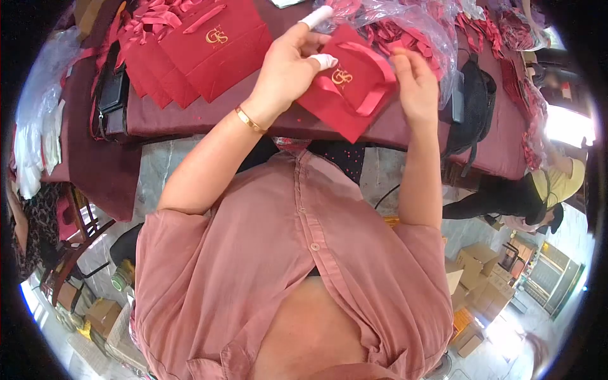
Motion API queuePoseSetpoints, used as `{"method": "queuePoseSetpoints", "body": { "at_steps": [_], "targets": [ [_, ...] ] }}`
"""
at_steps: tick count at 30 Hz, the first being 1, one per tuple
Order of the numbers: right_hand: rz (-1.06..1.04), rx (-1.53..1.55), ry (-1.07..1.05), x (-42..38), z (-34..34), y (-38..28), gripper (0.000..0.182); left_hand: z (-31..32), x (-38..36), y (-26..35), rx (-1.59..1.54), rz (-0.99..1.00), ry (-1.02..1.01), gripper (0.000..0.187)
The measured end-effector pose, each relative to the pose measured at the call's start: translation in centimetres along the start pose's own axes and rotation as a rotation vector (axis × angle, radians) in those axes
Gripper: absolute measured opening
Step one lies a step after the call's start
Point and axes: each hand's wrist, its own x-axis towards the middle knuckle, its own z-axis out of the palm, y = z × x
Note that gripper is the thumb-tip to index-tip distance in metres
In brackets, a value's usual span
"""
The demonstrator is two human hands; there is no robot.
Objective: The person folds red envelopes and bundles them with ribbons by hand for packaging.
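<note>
My left hand (288,71), with white wrappings on two fingertips, grips the left edge of a small red paper gift bag (348,123) printed with gold letters. The bag is tilted over the table's near edge. A pink ribbon handle (375,101) loops across its front. At the bag's upper right corner, my right hand (418,85) has thumb and forefinger pinched together at the ribbon; the exact contact is hard to see. Left of my hands, several larger red gift bags (218,47) lie overlapped, pink ribbons heaped on them.
Clear plastic wrapping with pink ribbons (405,38) lies behind my hands on the cloth-covered table (183,120). A black bag (472,104) sits at the right, a dark phone-like object (113,92) at the left. Another person (544,190) and cardboard boxes (478,269) are off to the right.
</note>
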Motion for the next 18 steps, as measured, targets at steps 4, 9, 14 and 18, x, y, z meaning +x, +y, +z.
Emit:
{"method": "queuePoseSetpoints", "body": {
  "at_steps": [4,9,14,18],
  "targets": [
    [0.034,0.121,-0.218,-1.3,0.5,2.3,0.023,-0.4,-0.4,0.6,-0.090,-0.073,0.010,0.064],
    [0.192,0.131,-0.256,-1.8,0.8,3.1,0.018,-1.4,-0.2,-0.8,0.033,-0.068,-0.194,0.059],
    [0.168,0.194,-0.282,-2.1,0.7,2.1,0.015,-1.2,-0.6,0.2,0.108,0.079,-0.296,0.067],
    [0.067,0.020,-0.289,-2.3,0.2,0.4,0.012,-1.6,-0.2,0.4,0.578,0.125,-0.327,0.071]
  ]
}}
